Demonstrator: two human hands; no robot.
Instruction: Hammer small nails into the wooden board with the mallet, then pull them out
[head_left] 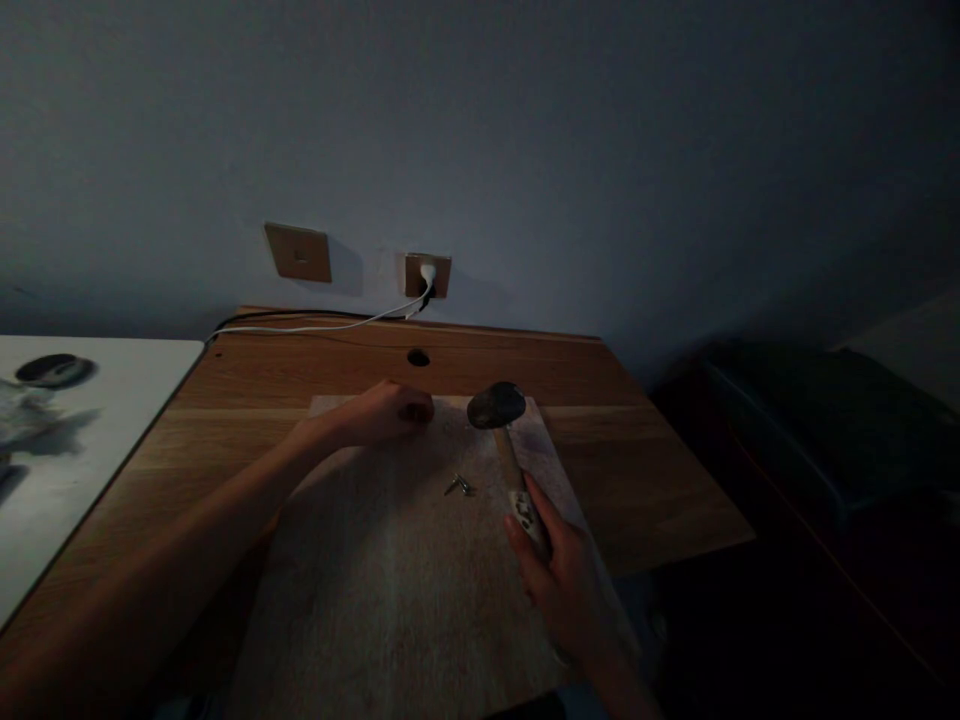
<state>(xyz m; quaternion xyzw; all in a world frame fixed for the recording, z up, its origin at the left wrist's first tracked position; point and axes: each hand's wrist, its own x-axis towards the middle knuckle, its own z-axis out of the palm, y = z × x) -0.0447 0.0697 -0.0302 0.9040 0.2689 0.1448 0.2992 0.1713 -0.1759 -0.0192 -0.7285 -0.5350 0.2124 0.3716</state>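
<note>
Gripping the mallet (pixel 510 462), the right hand (pixel 562 568), misaiming, could strike the left hand (pixel 386 414). Whether that holds anything, I cannot tell.

Left grip (pixel 391 410) curls inward, left arm (pixel 217 520) outstretched; right grip (pixel 564 568) clenches.

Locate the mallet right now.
The mallet is just right of centre in the head view, gripped by the right hand over the board, to the right of the small metal pieces.
</note>
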